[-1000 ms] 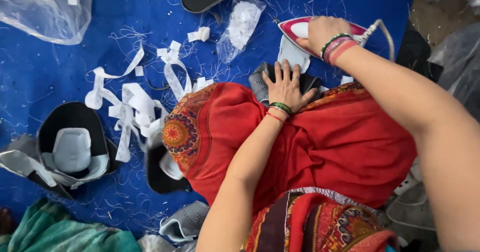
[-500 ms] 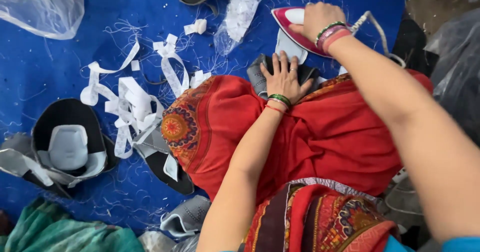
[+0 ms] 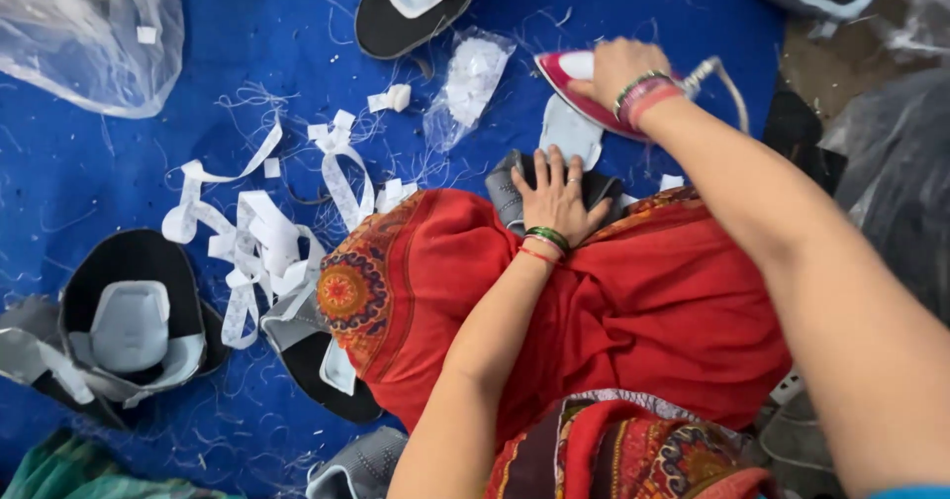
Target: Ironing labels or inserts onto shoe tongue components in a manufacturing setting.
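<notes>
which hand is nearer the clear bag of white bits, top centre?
Left. The left hand presses flat on the dark fabric piece, just below and right of the clear bag. The right hand grips the iron, farther right of it.

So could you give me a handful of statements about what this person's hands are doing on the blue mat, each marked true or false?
1. The right hand rests on a red and white iron. True.
2. The left hand lies flat on a dark fabric piece. True.
3. The left hand holds scissors. False: it holds nothing and presses flat.
4. White strips lie on the blue mat. True.
5. The mat is green. False: it is blue.
</notes>
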